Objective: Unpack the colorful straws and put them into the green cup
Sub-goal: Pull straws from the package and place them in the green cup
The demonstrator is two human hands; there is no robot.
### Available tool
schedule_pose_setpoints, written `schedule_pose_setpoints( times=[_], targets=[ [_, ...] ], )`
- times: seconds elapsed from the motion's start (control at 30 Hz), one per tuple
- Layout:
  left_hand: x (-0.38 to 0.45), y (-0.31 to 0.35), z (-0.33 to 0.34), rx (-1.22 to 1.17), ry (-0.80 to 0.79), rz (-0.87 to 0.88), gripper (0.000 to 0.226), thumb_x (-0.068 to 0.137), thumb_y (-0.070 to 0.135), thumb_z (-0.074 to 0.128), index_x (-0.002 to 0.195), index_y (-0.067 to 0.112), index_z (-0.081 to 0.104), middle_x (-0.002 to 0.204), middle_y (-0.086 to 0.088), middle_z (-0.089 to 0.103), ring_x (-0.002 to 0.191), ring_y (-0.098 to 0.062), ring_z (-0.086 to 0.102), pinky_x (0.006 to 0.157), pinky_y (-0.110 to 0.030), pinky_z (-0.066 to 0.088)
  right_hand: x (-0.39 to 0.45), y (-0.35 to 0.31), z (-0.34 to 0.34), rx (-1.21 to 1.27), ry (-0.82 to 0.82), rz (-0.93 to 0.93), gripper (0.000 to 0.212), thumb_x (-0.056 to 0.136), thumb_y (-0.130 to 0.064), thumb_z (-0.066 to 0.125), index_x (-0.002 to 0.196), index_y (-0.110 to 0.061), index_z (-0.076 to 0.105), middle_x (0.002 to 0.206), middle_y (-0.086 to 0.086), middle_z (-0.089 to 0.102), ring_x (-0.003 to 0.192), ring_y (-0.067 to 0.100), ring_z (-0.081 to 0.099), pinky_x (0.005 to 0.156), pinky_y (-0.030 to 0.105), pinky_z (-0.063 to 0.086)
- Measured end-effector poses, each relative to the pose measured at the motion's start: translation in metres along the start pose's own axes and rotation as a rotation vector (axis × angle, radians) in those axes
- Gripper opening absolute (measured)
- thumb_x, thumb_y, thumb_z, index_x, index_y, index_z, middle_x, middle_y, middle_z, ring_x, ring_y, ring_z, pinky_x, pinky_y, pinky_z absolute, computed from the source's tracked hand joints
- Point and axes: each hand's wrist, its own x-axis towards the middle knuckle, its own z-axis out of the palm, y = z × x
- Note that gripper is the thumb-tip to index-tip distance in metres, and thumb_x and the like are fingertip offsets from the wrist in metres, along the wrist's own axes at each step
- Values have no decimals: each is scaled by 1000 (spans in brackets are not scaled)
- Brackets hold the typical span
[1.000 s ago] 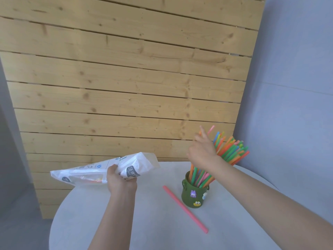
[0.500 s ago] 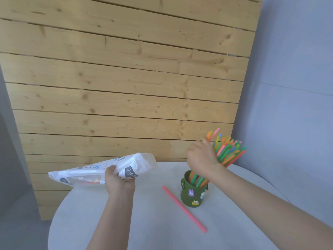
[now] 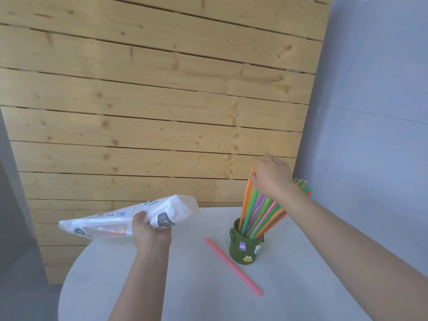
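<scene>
A dark green cup [image 3: 245, 250] with small cartoon stickers stands on the white round table [image 3: 176, 288]. Several colorful straws [image 3: 259, 214] lean in it, fanned toward the right. My right hand [image 3: 271, 176] rests on the straws' upper ends, fingers spread over them; the orange one stands most upright by my thumb. My left hand [image 3: 148, 229] grips a white plastic straw bag [image 3: 125, 218] held level above the table's left side, with a few straws showing through its window. One pink straw [image 3: 232, 266] lies loose on the table, left of the cup.
A wooden plank wall [image 3: 150, 112] stands right behind the table. A grey-blue wall [image 3: 375, 112] is on the right. The table's left edge drops to a grey floor [image 3: 25, 297].
My right hand has risen from the middle of the bundle to the straws' tops, and the straws now stand more spread out in the cup. The bag in my left hand barely moved.
</scene>
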Motion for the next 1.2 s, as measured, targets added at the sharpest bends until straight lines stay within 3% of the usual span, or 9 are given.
schedule_pose_setpoints(
  times=[0.07,0.13,0.2,0.3,0.43,0.7,0.8,1.03,1.2],
  targets=[
    [0,1,0,1,1,0,3,88,14,54,85,14,53,89,0,61,78,-21,63,77,-32,54,-4,-1,-3,-79,86,-36,46,94,-35,41,135,-15,42,146,16,37,134,34,32,108,45,26],
    [-1,1,1,8,-3,-1,4,88,14,54,85,14,53,88,0,60,76,-20,63,71,-31,54,-12,-5,-1,-59,235,-145,39,91,-30,48,125,-13,53,135,14,51,129,34,37,107,45,26],
    [-3,2,0,14,-2,-1,4,88,15,54,85,15,53,88,1,60,76,-19,63,70,-31,54,-25,-16,6,-15,342,-282,22,81,-23,60,97,-10,68,100,8,66,103,31,53,90,40,41],
    [-6,5,-3,5,3,8,1,88,14,55,87,14,54,96,-1,62,89,-23,65,85,-32,55,-45,-34,25,84,337,-419,10,62,-20,76,66,-14,70,68,0,62,75,25,59,64,28,49],
    [-11,12,-8,27,16,20,3,88,15,56,86,15,54,93,0,62,82,-21,64,87,-32,53,-67,-56,68,162,-44,-404,29,91,-24,48,112,-11,63,109,6,59,111,26,49,83,33,42],
    [-5,23,-12,32,-10,38,2,88,15,55,88,14,53,92,-1,61,85,-23,64,92,-34,52,-84,-92,142,281,-348,-268,33,98,-14,35,127,-11,50,122,11,51,108,31,59,80,35,48],
    [-2,27,-12,42,-21,43,3,89,15,54,86,14,53,93,-1,60,86,-23,63,94,-34,50,-84,-99,155,209,-369,-228,48,96,-5,34,143,-14,33,127,12,50,112,30,58,86,36,48],
    [7,45,-17,42,11,61,2,88,15,55,89,13,54,103,-2,62,92,-25,64,93,-35,52,-76,-113,155,358,-274,-215,35,100,-33,35,111,-14,61,108,10,61,97,34,61,76,35,46],
    [14,64,-22,50,48,97,2,88,14,54,88,14,52,107,-3,60,93,-26,63,97,-37,50,-54,-133,145,585,-214,-229,28,92,-23,48,115,-23,64,107,3,63,105,23,54,75,30,42]
  ],
)
